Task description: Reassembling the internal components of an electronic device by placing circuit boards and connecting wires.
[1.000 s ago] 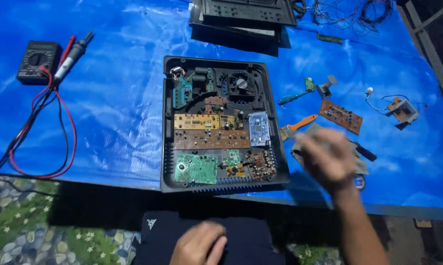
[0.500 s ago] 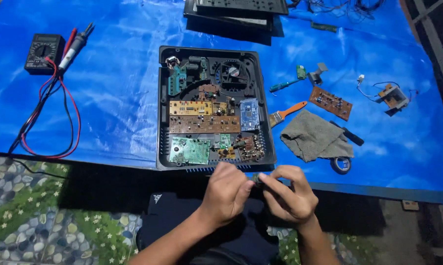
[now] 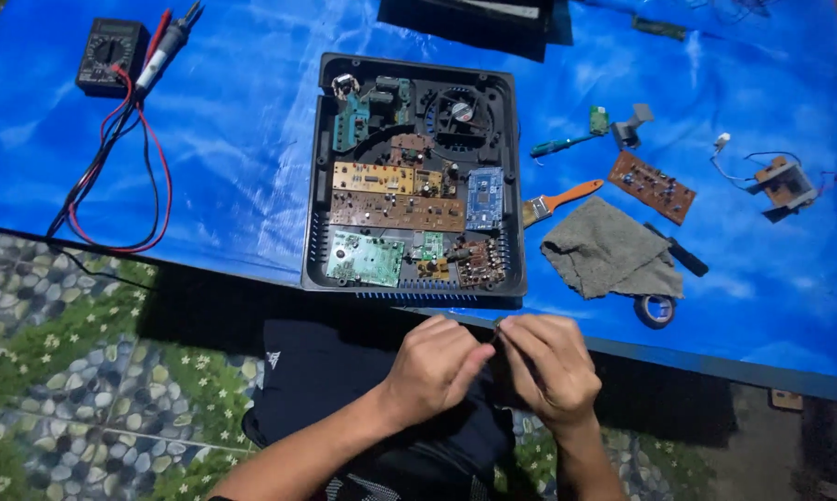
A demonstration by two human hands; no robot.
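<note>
Open case (image 3: 416, 176) occupies the centre of the surface (image 3: 251, 167), just beyond both hands. Left of it a broad bare strip runs to the meter (image 3: 109, 54) and its looped leads (image 3: 112, 176). To the right, brush (image 3: 559, 201), cloth (image 3: 611, 249), tape roll (image 3: 656, 311) and loose boards (image 3: 652, 186) crowd the passage. The near right corner lies open.

Bare hands (image 3: 492, 366) and forearms, no sleeves or rings; dark shorts with a small white mark
</note>
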